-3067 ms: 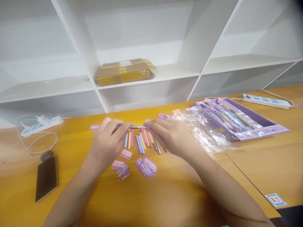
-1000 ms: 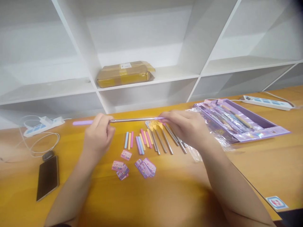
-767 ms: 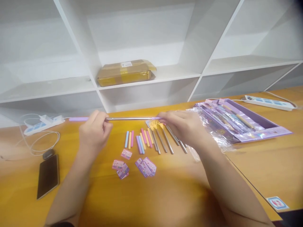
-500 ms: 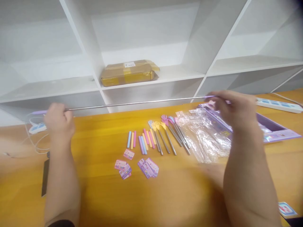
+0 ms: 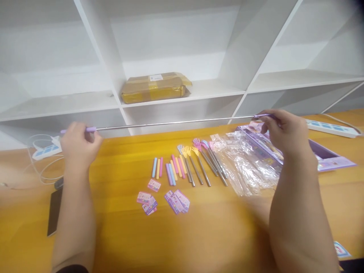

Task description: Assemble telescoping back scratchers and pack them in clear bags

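Drawn apart since the earlier frames, our two hands now hold the extended metal rod [image 5: 170, 122] between them, its long axis running nearly nine o'clock to three. At left, our left hand [image 5: 81, 146] grips the purple handle [image 5: 91, 129], the shaft leading off toward three o'clock. Midway, below the rod, coloured tubes [image 5: 172, 172] and hand-headed sticks [image 5: 201, 170] rest on the table [image 5: 182, 242]; the sticks lie toward eight o'clock from our right hand [image 5: 290, 131], the nearer one. That hand pinches the rod's slim purple end [image 5: 261, 115], the shaft leading toward nine.
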Tool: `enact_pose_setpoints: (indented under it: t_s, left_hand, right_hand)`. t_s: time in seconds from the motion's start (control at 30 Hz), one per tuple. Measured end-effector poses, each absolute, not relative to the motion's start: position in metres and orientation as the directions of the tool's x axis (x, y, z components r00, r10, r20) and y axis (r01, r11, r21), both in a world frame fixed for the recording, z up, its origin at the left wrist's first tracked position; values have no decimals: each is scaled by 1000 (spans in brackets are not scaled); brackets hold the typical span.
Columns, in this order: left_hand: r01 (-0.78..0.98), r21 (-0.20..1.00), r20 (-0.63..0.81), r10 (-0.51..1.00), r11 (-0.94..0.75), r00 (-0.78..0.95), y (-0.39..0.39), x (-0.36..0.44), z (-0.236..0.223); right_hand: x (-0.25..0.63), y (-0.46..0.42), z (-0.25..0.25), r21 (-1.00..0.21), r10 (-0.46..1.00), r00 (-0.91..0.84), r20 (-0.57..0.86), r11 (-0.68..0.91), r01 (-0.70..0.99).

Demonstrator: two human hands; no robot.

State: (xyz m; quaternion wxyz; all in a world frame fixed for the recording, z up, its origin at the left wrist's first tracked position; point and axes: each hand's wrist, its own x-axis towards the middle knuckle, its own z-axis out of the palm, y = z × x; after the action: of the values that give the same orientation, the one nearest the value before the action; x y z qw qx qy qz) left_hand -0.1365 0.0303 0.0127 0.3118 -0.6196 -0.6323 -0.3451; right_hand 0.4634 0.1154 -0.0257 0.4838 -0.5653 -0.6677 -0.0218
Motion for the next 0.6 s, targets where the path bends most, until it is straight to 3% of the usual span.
enact_pose_setpoints:
  t_s: [0.3,0.6]
  left_hand:
    - [997,81,801,595,-3,-64,29,-135,11]
    - [996,68,814,581,-54,-24,27,-139,10]
  right_hand:
    - [456,112,-19,-543,761,132,636,319,777]
    - [459,114,-22,-477,703,91,705,375,795]
